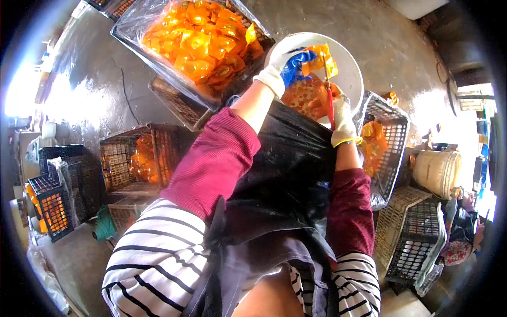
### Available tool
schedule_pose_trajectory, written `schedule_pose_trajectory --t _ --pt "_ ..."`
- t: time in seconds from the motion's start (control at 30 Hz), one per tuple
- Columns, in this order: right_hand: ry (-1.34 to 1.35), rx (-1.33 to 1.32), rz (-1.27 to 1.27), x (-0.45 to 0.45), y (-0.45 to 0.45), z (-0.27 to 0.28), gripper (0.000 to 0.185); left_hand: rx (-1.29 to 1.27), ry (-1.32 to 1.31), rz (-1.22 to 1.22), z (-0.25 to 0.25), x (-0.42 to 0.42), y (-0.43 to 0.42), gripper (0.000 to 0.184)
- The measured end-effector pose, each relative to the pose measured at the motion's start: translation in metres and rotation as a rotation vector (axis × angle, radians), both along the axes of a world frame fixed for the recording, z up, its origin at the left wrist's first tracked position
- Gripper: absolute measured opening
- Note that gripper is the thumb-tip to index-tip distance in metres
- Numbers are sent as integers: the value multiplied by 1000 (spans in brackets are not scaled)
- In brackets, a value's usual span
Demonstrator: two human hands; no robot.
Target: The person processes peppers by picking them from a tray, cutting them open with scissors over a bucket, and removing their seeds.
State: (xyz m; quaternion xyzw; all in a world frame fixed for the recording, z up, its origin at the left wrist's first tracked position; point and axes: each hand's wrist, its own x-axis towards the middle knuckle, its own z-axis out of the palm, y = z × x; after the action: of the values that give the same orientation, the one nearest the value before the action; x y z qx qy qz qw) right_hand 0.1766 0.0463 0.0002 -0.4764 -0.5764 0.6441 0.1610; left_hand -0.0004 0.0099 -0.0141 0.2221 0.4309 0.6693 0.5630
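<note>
My left hand (pixel 296 67), in a blue-and-white glove, pinches an orange plastic packet (pixel 323 59) over a white bucket (pixel 355 71). My right hand (pixel 338 108), in a pale glove with an orange palm and yellow cuff edge, is closed around red-handled scissors (pixel 331 103). Their thin dark blade points up and touches or overlaps the packet; I cannot tell which. Inside the bucket lies a pinkish-orange mass with small round bits (pixel 301 98). A crate lined with clear plastic, heaped with shiny orange packets (pixel 200 45), stands left of the bucket.
At the right, a plastic-lined dark crate (pixel 393 137) holds more orange pieces. A brown crate (pixel 134 158) with orange packets lies on the left. Stacked crates (pixel 417 238) and a beige bucket (pixel 437 171) stand at far right. A black apron (pixel 280 169) covers my lap.
</note>
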Motion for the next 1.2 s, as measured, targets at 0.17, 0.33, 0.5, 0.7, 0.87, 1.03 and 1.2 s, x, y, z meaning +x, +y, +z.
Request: schedule_pose_trajectory --t 0.17,0.33,0.5,0.7,0.87,1.03,1.2 --pt "189 192 -34 1 18 -62 30 45 71 -46 -13 3 13 42" --pt "76 -88 -28 5 8 -10 33 -199 1061 -56 -41 -6 32 40" --pt "75 58 -37 3 12 -24 36 -307 1117 60 -39 -2 27 47" --pt "106 33 -203 6 19 -49 34 -221 668 -14 10 19 8 42" --pt "-357 699 -14 25 9 -2 29 -137 1107 -38 -43 13 30 39" --pt "-271 645 -222 26 4 5 25 -263 1241 -315 -52 -12 44 43" --pt "337 190 -620 40 13 -6 36 -23 596 -89 -17 -39 16 33"
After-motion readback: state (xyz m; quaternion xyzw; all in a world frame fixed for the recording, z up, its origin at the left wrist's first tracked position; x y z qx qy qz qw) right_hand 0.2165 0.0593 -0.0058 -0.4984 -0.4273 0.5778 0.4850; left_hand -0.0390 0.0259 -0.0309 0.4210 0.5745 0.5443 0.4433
